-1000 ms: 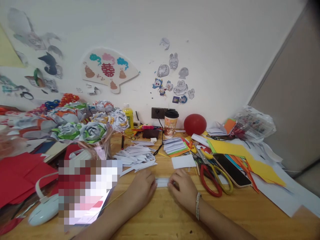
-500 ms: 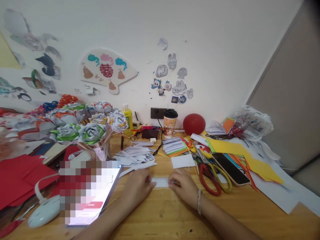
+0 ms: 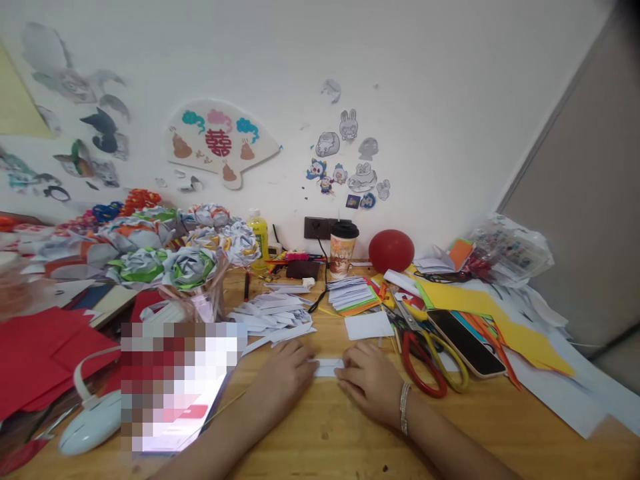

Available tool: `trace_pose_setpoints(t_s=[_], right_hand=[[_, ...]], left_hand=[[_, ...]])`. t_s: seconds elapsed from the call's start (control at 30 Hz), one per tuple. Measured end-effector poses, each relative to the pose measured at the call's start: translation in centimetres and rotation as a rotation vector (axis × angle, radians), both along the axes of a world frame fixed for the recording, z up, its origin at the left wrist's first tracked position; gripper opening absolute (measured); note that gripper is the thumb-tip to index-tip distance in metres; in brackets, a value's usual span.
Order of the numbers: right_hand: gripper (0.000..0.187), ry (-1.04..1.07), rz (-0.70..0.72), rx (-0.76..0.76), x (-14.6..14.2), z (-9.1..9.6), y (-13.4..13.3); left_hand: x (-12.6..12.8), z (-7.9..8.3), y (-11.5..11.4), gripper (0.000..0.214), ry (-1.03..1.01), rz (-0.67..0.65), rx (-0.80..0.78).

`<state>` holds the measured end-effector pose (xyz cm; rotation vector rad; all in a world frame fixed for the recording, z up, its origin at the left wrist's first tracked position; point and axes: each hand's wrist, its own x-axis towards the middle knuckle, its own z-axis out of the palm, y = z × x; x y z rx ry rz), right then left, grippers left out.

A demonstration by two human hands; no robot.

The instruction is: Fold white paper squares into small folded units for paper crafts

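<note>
Left hand (image 3: 285,377): fingers together, pressed down on the left end of the paper strip (image 3: 327,367), which lies flat on the table between both hands. Right hand (image 3: 370,383) clamps the right end. Probably best to hold both ends level and press evenly. Scissors (image 3: 425,353) lie just right of the grip.

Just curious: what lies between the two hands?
A white paper strip on the table, touched by left hand and right hand; head view shows it.
</note>
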<state>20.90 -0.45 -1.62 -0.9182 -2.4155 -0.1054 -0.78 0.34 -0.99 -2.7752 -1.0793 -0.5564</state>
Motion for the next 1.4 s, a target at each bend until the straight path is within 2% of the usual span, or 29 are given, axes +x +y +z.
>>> trace_pose_setpoints(t_s=[0.17,0.23,0.37,0.57,0.7,0.83,0.93,1.07,1.13,1.3,1.33,1.4], right_hand=[[0.014,-0.064,0.059,0.152,-0.3,-0.9,0.7],[0.015,-0.094,0.078,0.161,-0.4,-1.2,0.8],[0.013,-0.086,0.026,0.064,-0.9,-0.9,0.5],[0.015,0.023,-0.076,-0.160,-1.7,-0.2,-0.1],[0.012,0.149,-0.212,-0.332,-1.9,-0.2,-0.1],[0.014,0.217,-0.366,-0.429,-1.7,0.1,0.2],[0.015,0.209,-0.421,-0.448,-1.6,0.2,0.4],[0.002,0.140,-0.407,-0.388,-1.8,-0.2,0.5],[0.011,0.067,-0.325,-0.337,-1.9,-0.4,0.4],[0.031,-0.105,-0.091,-0.223,-0.9,0.0,-0.3],[0.039,-0.109,-0.070,-0.234,-0.6,0.3,-0.4],[0.048,-0.114,-0.047,-0.274,0.2,0.7,-0.7]], left_hand=[[0.2,0.1,-0.4,0.016,0.055,-0.077,-0.004],[0.4,0.2,-0.8,0.019,0.090,-0.069,-0.036],[0.8,0.9,-1.6,0.025,0.084,0.032,-0.120],[1.2,1.0,-1.5,0.025,0.016,0.087,-0.188],[1.1,0.6,-0.7,0.019,-0.087,0.197,-0.305],[1.3,1.1,-0.3,0.019,-0.106,0.340,-0.409],[1.6,1.5,-0.2,0.022,-0.041,0.358,-0.389],[2.1,1.6,-0.5,0.018,0.072,0.421,-0.225],[2.3,1.5,-0.8,0.016,0.127,0.394,-0.133],[1.5,1.3,-1.7,0.028,0.235,0.083,-0.105],[1.1,1.4,-1.9,0.034,0.245,0.044,-0.129],[0.3,1.7,-2.4,0.061,0.277,-0.011,-0.221]])
